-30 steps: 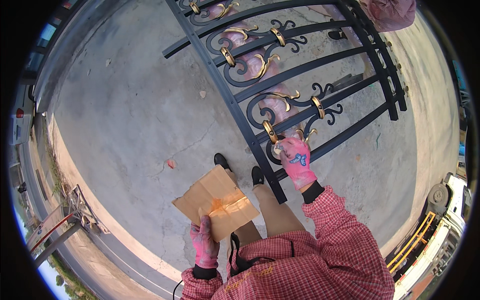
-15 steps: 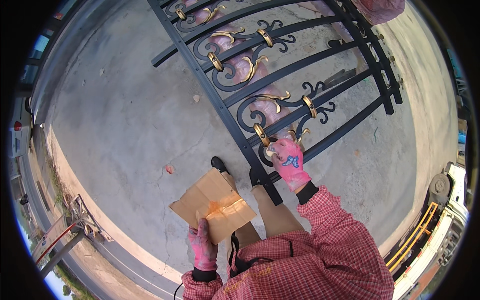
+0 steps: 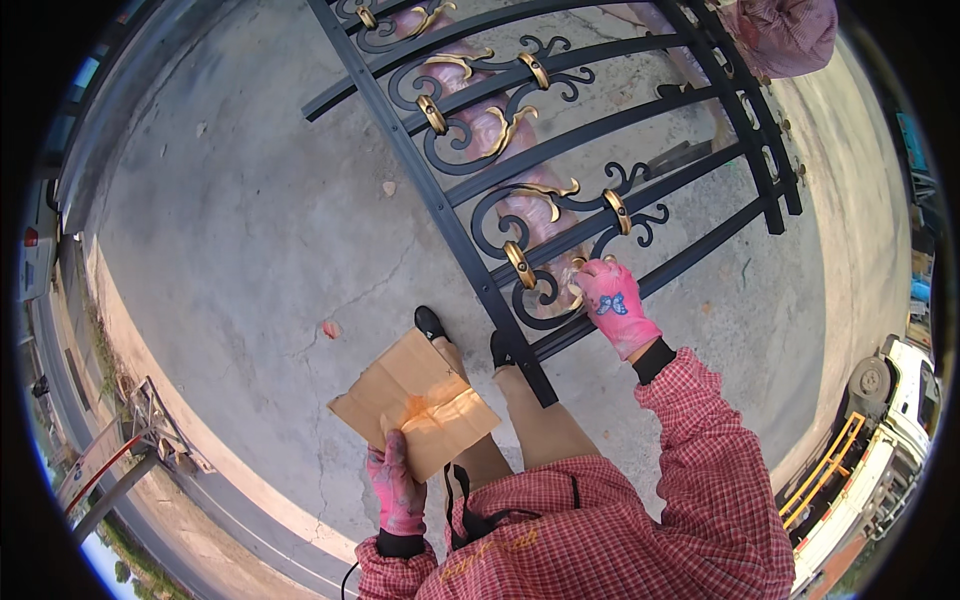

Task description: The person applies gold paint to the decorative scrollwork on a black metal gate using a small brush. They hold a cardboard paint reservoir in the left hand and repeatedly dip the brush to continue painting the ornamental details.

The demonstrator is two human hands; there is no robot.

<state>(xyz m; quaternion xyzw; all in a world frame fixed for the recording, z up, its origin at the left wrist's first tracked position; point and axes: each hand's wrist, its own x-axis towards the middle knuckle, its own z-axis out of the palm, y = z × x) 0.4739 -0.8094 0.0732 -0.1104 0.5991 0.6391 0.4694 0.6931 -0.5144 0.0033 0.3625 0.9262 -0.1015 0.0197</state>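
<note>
My left hand (image 3: 398, 490), in a pink glove, grips a piece of brown cardboard (image 3: 425, 395) by its lower edge, thumb on top. An orange-gold smear marks the cardboard's middle. My right hand (image 3: 615, 305), in a pink glove with a blue butterfly, has its fingers pinched together at the scrollwork of a black metal fence panel (image 3: 440, 205). They are against a gold leaf on the nearest scroll (image 3: 525, 320); what they hold, if anything, is too small to make out. Gold collars (image 3: 519, 264) and gold-painted leaves (image 3: 540, 195) decorate the scrolls.
The panel rests above the concrete floor (image 3: 250, 250), over a long pinkish plastic-wrapped bundle (image 3: 520, 150). A reddish checked cloth-covered shape (image 3: 785, 38) is at the far right end. My shoes (image 3: 430, 322) are by the panel's near rail. A truck (image 3: 890, 430) stands at the right.
My right hand has shifted right and slightly up along the nearest scroll, from beside the collar to the leaf. The left hand and cardboard have moved slightly left.
</note>
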